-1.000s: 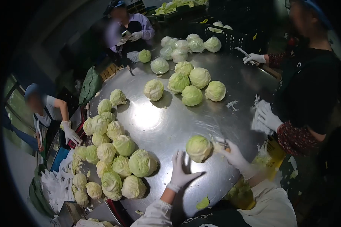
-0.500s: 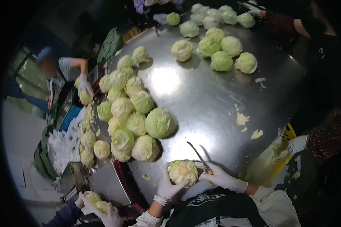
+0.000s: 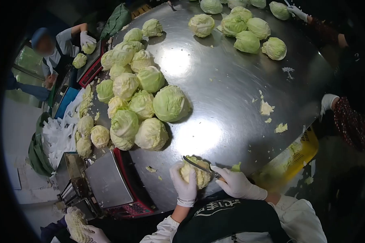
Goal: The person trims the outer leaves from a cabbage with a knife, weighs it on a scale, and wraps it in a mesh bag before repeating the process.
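At the table's near edge my left hand point(image 3: 184, 184), in a white glove, steadies a pale cabbage point(image 3: 201, 180) from its left side with fingers wrapped round it. My gloved right hand point(image 3: 238, 184) grips the handle of a curved knife point(image 3: 199, 165). Its dark blade lies across the top of the cabbage, tip toward the upper left. A loose green leaf piece point(image 3: 236, 167) shows just beyond my right hand.
A pile of cabbages point(image 3: 142, 103) covers the left of the steel table point(image 3: 227, 109); more sit at the back. A red-edged scale point(image 3: 109, 178) stands lower left, a yellow basket point(image 3: 310, 146) right. Co-workers' gloved hands point(image 3: 87, 39) handle cabbages around the table.
The knife has swung from beside the cabbage to across its top, and the cabbage has turned. The camera view has shifted. The co-worker at lower left now holds something in white netting.
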A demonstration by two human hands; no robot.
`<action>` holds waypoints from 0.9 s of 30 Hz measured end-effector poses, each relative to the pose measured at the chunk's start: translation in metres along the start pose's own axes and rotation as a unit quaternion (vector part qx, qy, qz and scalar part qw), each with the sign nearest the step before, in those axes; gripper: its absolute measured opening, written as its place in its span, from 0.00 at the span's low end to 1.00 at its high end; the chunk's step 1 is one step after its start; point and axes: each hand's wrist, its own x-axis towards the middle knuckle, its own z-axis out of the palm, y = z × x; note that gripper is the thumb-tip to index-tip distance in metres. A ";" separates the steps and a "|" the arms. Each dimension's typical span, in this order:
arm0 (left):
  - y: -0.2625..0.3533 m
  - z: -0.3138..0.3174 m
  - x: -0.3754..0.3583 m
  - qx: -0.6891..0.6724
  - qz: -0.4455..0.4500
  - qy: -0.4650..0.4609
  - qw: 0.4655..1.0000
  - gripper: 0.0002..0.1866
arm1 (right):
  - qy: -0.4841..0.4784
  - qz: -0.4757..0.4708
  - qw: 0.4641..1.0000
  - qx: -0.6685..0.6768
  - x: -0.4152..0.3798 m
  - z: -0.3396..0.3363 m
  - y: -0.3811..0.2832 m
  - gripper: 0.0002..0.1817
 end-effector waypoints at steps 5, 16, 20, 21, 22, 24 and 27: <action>0.006 0.008 0.000 -0.015 -0.012 0.019 1.000 0.17 | -0.037 0.039 0.995 -0.082 -0.016 0.001 -0.005 0.30; 0.012 0.016 0.007 0.055 0.027 0.031 0.998 0.14 | -0.039 0.084 0.978 -0.185 0.015 0.001 -0.017 0.30; 0.018 0.019 0.007 0.092 0.053 0.032 0.994 0.13 | 0.001 0.081 0.996 -0.048 0.028 0.005 0.000 0.28; 0.020 0.019 0.007 0.098 0.065 0.030 0.993 0.12 | 0.013 0.053 0.998 -0.039 0.030 0.008 0.007 0.27; 0.021 0.019 0.007 0.097 0.067 0.031 0.993 0.12 | 0.025 0.023 0.999 -0.031 0.033 0.009 0.013 0.27; 0.020 0.016 0.007 0.098 0.046 0.026 0.994 0.09 | 0.020 0.017 1.000 -0.013 0.038 0.006 0.016 0.26; 0.016 0.018 0.005 0.082 0.062 0.046 0.994 0.08 | -0.065 0.085 0.994 0.018 0.049 -0.010 0.009 0.25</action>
